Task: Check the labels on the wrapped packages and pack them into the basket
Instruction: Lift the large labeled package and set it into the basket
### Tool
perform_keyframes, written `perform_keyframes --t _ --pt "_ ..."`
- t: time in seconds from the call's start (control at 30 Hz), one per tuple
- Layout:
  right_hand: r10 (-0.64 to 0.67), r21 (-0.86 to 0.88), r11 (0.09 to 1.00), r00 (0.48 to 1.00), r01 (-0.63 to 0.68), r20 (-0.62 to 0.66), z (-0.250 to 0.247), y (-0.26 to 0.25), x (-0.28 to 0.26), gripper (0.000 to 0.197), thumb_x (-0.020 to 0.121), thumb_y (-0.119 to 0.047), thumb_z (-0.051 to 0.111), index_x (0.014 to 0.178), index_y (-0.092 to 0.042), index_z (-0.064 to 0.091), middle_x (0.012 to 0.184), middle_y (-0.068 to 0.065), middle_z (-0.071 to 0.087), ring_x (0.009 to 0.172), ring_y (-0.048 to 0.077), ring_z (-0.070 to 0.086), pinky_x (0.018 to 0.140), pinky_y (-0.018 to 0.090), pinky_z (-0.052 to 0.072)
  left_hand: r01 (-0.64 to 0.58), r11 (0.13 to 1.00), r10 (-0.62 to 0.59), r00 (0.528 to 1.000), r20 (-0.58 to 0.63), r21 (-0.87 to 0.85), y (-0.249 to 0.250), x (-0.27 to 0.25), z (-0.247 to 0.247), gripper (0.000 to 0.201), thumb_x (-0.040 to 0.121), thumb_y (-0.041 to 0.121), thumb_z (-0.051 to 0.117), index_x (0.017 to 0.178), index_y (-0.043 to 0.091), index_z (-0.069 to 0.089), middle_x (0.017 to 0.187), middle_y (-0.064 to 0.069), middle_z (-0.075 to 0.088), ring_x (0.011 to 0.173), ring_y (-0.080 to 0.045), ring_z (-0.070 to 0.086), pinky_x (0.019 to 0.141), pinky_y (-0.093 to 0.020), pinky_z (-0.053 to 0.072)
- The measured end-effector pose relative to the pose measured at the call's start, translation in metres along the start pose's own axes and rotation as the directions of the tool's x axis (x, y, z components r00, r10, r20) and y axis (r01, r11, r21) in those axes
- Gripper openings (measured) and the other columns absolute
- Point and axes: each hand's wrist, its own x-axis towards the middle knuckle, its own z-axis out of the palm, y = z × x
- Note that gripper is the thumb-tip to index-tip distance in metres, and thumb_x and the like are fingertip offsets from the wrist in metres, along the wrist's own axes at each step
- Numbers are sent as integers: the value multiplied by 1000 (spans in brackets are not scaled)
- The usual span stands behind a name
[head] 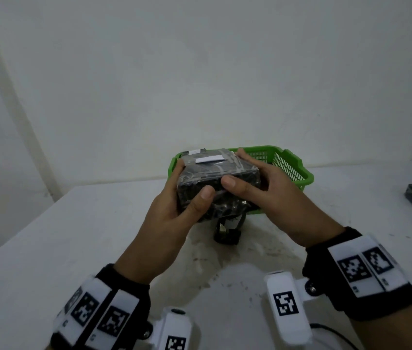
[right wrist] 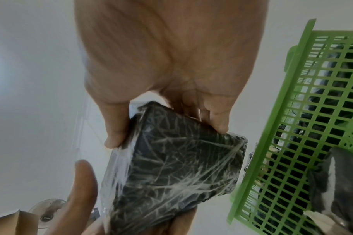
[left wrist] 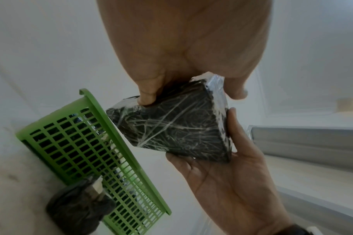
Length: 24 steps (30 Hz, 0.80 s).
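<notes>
Wrapped package (head: 218, 173), black, gripped between our left hand (head: 174, 205) and right hand (head: 265, 190) before the green basket (head: 298, 165); only the head view shows its white label (head: 210, 159).

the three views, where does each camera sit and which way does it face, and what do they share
Head: worn on the head, facing forward and down at the table; shows both forearms, the left hand and right hand gripping the wrapped package before the green basket.
Left wrist: under the left wrist, looking along the palm upward; left hand fingers, the right hand too.
Right wrist: under the right wrist, looking along the palm; right hand fingers.
Shared: all three show the package and basket.
</notes>
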Motion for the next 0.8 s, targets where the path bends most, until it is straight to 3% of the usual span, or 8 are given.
perform_keyframes --t 0.1,0.2,0.33,0.43,0.5,0.6,0.7,0.8 --pt "14 -1 1000 1000 -14 17 0 -1 -1 97 73 -42 76 159 -15 39 110 -33 74 113 -10 66 93 10 52 28 1000 -29 999 -18 -13 -2 1 -2 44 88 25 53 132 27 52 107 42 65 105 20 61 80 -3 49" --pt "25 -14 1000 999 -25 36 -1 -1 -3 98 73 -33 80 159 -14 38 123 -21 73 118 -7 66 93 11 52 28 999 -28 1000 -7 16 -3 2 -3 45 91 30 51 135 24 52 112 37 66 109 16 61 84 -4 49" --pt "12 -27 1000 999 -11 45 1 -5 -4 96 74 -34 78 159 -15 35 105 -36 72 110 -14 66 89 6 49 -2 992 2 1000 0 123 -4 3 -6 55 88 28 62 140 17 49 118 30 68 114 11 61 88 -5 47" --pt "32 -1 999 999 -32 18 -1 -3 -4 78 80 -37 79 150 -19 50 119 -27 72 116 -9 66 95 9 50 26 997 -27 1000 6 75 -8 3 -9 50 94 27 63 141 14 50 125 14 68 118 -2 64 91 -15 51" --pt "24 -8 1000 1000 -24 6 -1 -9 -5 91 81 -44 77 157 -12 42 128 -23 67 122 -8 63 100 12 50 35 998 -35 999 1 60 -10 2 -10 50 96 27 63 142 15 49 129 10 67 121 -5 63 92 -17 52" --pt "-6 -8 1000 1000 6 23 -3 -8 -4 101 79 -49 78 162 -13 32 138 -16 65 128 -2 61 111 25 49 42 999 -41 999 -22 27 -11 2 -8 50 88 23 64 136 29 51 125 14 69 119 -2 64 89 -15 52" --pt "63 182 981 996 -72 55 0 -8 -4 94 88 -47 78 162 -11 32 144 1 65 133 18 62 117 47 45 26 1000 -25 999 -33 16 -12 1 -8 61 89 23 65 145 23 43 131 11 66 122 -5 62 94 -21 53" --pt "83 392 915 996 -91 37 3 -15 -4 51 97 -48 60 134 -14 69 128 4 75 122 20 70 109 50 53 27 999 -26 999 -29 36 -14 1 -7 70 95 26 64 156 20 29 141 7 60 129 -8 58 104 -30 51"
